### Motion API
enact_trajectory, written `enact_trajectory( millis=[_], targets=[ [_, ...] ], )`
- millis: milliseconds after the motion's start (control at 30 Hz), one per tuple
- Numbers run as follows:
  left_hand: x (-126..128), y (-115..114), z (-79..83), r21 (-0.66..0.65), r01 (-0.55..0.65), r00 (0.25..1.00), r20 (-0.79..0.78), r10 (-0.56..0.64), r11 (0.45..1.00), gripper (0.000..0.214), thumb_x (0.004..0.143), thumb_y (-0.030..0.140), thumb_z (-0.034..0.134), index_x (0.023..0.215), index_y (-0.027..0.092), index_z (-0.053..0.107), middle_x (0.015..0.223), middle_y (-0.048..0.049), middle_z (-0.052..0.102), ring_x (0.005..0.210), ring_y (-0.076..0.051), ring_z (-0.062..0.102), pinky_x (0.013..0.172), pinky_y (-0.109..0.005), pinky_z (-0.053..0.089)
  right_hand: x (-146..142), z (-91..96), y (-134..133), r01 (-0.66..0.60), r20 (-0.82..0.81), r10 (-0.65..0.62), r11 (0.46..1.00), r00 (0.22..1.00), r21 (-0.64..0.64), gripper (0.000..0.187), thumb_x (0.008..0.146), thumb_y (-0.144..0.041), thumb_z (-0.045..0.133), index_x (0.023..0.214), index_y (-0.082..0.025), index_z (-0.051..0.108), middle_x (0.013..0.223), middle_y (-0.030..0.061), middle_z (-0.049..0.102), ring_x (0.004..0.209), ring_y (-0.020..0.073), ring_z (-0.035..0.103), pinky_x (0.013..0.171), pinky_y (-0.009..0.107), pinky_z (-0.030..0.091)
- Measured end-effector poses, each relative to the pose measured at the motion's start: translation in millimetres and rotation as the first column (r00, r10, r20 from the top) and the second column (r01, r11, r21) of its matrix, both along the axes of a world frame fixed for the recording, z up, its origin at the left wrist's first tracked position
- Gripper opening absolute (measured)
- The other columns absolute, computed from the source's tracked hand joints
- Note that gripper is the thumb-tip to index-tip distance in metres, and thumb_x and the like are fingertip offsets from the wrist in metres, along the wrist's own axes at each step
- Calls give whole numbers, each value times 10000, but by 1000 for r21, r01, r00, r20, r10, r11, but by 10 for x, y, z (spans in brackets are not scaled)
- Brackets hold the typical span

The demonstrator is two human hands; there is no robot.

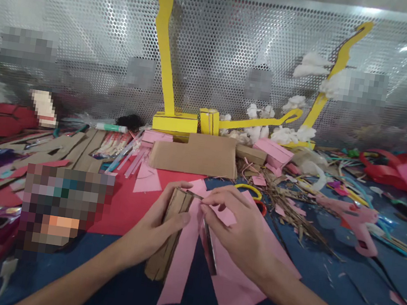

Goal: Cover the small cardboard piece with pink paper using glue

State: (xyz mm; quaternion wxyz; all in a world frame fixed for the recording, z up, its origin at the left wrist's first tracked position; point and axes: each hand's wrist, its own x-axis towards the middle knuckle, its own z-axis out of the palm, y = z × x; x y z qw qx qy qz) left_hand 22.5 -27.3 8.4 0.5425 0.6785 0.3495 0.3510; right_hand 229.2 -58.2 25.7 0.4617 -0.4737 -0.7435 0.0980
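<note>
My left hand is wrapped round a long brown cardboard piece standing on end on the blue table. A pink paper strip hangs down along its right side. My right hand pinches the top edge of the strip and cardboard with thumb and forefinger. A thin dark strip runs under my right palm; I cannot make out what it is. Both hands rest over a larger pink paper sheet.
Red paper lies left of my hands. Behind stand a brown cardboard shape, yellow cardboard pieces with cotton tufts, pink boxes, a pink glue gun, scissor handles and scraps. A perforated metal panel closes the back.
</note>
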Motion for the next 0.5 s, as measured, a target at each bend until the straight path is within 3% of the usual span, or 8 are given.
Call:
enact_trajectory(
  millis=[267,500],
  targets=[
    [-25,-67,41,7,73,997,-23,-73,997,518,990,449,548,1442,362,311,1296,-36,530,1078,-230,538,920,-353,466,34,222,-42,-126,-10,126,977,992,-174,130,962,-160,541,851,-228,536,891,18,604,766,162,523,673,292,437],
    [-28,-59,52,29,105,994,-26,-104,994,490,997,440,543,1428,356,325,1263,-27,544,1092,-220,537,971,-351,447,19,179,-75,-126,-54,117,964,992,-235,212,1038,-296,475,834,-240,484,819,5,559,723,168,502,648,315,427]
  ],
)
